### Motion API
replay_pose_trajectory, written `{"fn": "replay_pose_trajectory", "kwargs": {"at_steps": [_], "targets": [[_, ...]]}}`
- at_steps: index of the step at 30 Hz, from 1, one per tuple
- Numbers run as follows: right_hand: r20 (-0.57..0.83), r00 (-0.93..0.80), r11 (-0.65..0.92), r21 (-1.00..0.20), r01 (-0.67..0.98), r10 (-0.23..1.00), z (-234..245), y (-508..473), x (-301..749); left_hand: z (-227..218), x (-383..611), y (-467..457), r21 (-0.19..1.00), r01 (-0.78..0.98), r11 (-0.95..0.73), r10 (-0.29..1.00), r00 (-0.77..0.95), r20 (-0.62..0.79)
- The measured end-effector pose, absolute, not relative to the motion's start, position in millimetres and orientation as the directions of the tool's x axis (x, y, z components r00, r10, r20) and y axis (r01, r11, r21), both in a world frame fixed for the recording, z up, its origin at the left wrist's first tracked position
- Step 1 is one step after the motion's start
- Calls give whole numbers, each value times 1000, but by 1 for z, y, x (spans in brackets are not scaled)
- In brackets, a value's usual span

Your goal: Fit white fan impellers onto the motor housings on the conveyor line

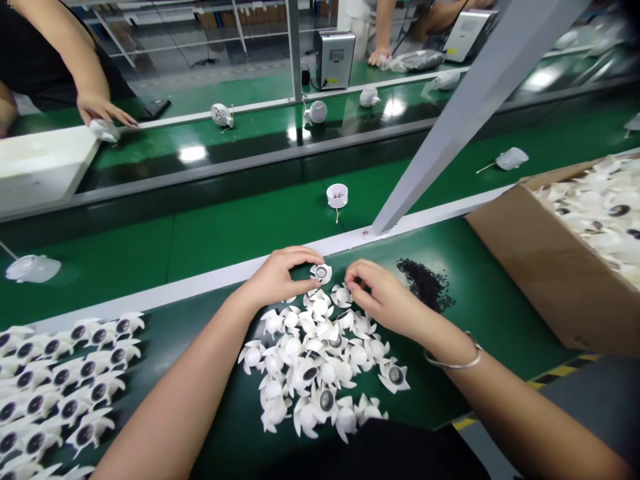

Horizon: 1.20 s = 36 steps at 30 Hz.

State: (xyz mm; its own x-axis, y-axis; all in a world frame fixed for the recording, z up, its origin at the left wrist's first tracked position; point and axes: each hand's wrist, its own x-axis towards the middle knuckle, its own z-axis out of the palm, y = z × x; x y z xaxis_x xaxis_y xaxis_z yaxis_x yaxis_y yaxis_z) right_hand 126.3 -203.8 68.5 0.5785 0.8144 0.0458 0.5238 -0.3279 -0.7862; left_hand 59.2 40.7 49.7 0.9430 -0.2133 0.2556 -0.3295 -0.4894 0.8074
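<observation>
Between the thumb and fingers of my left hand (285, 273) is a small white fan blade (321, 273), its round dark-ringed hub facing up. Just right of it, my right hand (377, 293) is closed in a pinch; what its fingertips hold, if anything, is too small to make out. Below both hands spreads a loose pile of white fan blades (325, 370), some hub up, others dome up. A scatter of tiny black parts (427, 283) lies to the right of my right hand.
Rows of fan blades (60, 377) stand at left. A cardboard box (550, 267) full of blades is at right. A slanted metal post (440, 133) rises beyond my hands. A white round housing (337, 196) sits on the green belt. Co-workers' hands (97, 107) show across the line.
</observation>
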Motion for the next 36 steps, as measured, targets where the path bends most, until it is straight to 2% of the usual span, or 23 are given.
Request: {"fn": "replay_pose_trajectory", "kwargs": {"at_steps": [3, 5, 8, 11, 14, 18, 20, 24, 30, 32, 36], "targets": [[-49, 533, -340, -818, 463, 844, 65, -186, 128, 46, 61, 41, 824, -301, -480, -186, 953, 240], [-12, 546, -327, -812, 483, 838, 64, -178, 132, 45, 61, 42, 835, -277, -476, -165, 960, 224], [103, 526, -292, -734, 613, 844, 63, -166, 140, 44, 60, 42, 856, -221, -468, -125, 975, 183], [180, 425, -249, -588, 769, 887, 59, -155, 146, 43, 59, 42, 885, -167, -435, -86, 986, 144], [221, 358, -252, -394, 884, 907, 56, -150, 146, 43, 58, 41, 904, -155, -398, -74, 988, 137], [213, 330, -299, -165, 940, 920, 57, -148, 143, 41, 59, 40, 905, -156, -395, -70, 988, 140], [202, 330, -315, -103, 943, 922, 58, -147, 141, 41, 59, 40, 904, -157, -398, -63, 988, 143], [186, 300, -287, -96, 953, 936, 62, -147, 138, 40, 60, 40, 904, -151, -400, -58, 989, 139], [189, 143, -141, -23, 990, 972, 71, -168, 135, 38, 60, 41, 908, -160, -387, -51, 987, 152], [205, 180, -174, -48, 984, 962, 74, -171, 147, 38, 60, 41, 908, -163, -386, -59, 987, 152], [351, 388, -357, -153, 922, 852, 81, -141, 189, 39, 59, 42, 912, -173, -372, -83, 985, 153]]}}
